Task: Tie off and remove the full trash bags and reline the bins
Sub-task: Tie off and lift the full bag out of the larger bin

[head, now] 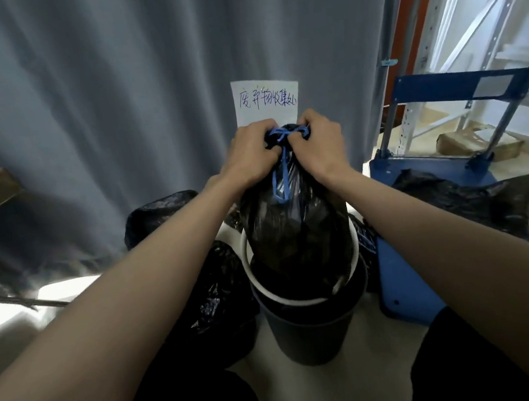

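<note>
Both hands grip the gathered neck of a full black plastic trash bag [298,229] standing in a dark round bin with a white rim [308,330] on the floor; left hand [251,154] and right hand [320,145] have fingers curled, pinching the blue drawstring [283,136]; a handwritten white paper note [266,101] hangs on the grey curtain [106,103] beyond, a blue hand trolley [404,282] just right

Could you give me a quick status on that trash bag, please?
Both hands, left hand and right hand, gripping blue drawstring at neck of black trash bag. Bag standing in bin, not lifted out. More black bags crowd the bin's left.
</note>
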